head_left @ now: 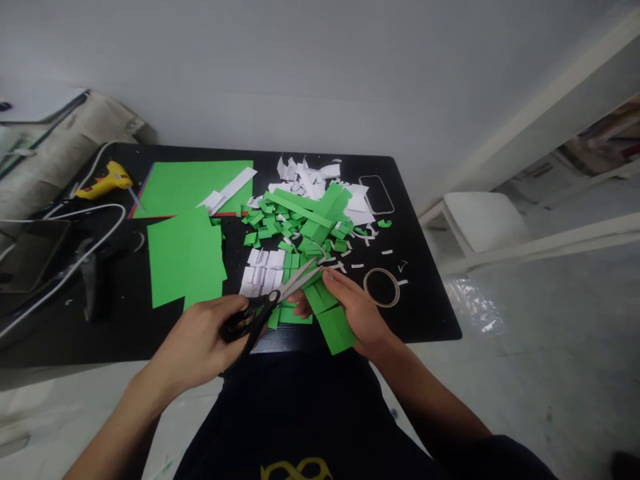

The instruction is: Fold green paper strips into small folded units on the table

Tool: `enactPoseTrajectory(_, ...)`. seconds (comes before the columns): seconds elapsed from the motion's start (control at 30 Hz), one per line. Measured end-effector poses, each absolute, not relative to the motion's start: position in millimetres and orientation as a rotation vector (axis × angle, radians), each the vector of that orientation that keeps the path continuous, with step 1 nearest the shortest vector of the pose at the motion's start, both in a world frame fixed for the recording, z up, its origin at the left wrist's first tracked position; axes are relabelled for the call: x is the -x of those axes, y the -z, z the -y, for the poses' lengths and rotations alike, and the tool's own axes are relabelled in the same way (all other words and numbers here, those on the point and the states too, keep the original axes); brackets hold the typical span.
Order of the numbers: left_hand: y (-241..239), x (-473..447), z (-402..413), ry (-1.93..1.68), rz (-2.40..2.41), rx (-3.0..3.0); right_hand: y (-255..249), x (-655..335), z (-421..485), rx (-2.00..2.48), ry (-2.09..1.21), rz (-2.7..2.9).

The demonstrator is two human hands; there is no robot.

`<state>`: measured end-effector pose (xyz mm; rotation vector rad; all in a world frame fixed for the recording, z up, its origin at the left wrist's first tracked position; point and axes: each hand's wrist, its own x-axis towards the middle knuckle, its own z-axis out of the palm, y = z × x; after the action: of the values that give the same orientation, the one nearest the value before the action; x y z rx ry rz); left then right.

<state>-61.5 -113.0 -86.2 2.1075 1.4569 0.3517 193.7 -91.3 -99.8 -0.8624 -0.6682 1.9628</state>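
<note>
Left hand: the left hand point(200, 343) is closed around the black handles of the scissors point(273, 300), fingers through the loops, at the near edge of the table point(425, 313).
Scissors: the blades are parted and point up and to the right, their tips at the top end of the green strip point(333, 320).
Right hand: the right hand point(357, 313) grips the green strip, fingers lying over its upper part and the thumb below it.
Green strip: a folded band of green paper, held slantwise above the table's near edge, its lower end hanging past the edge towards the person's lap.
Scrap pile point(300, 223): green strips and small cut bits heaped mid-table, just beyond the blades, with torn white paper behind it.
White pieces point(263, 273): small white rectangles lying just left of the blades.
Green sheets point(185, 257): large flat sheets overlapping to the left of the pile.
Tape roll point(382, 287): lies flat, just right of the right hand.
Glue gun point(103, 180): yellow, at the far left corner, beside white cables.
Clear case point(376, 194): flat near the far right edge.
</note>
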Motion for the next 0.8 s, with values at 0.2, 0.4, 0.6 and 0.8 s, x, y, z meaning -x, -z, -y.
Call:
enactPoseTrajectory(0.2, 88.7, 64.3, 113.7, -0.348, -1.467, -2.124, 101.3, -194.4, 91.1, 0.841, -1.973, 0.667)
enactPoseTrajectory(0.4, 90.4, 65.4, 114.3, -0.368, -1.450, -2.147, 101.0, -193.7, 90.9, 0.855, -1.969, 0.657)
enactPoseTrajectory(0.6, 88.7, 64.5, 113.4, -0.380, -1.437, -2.151, 100.8, -193.8, 90.5, 0.848, -1.967, 0.660)
enactPoseTrajectory(0.8, 88.5, 64.5, 112.5, -0.369, -1.451, -2.121, 101.1, -194.2, 90.9, 0.857, -1.964, 0.682)
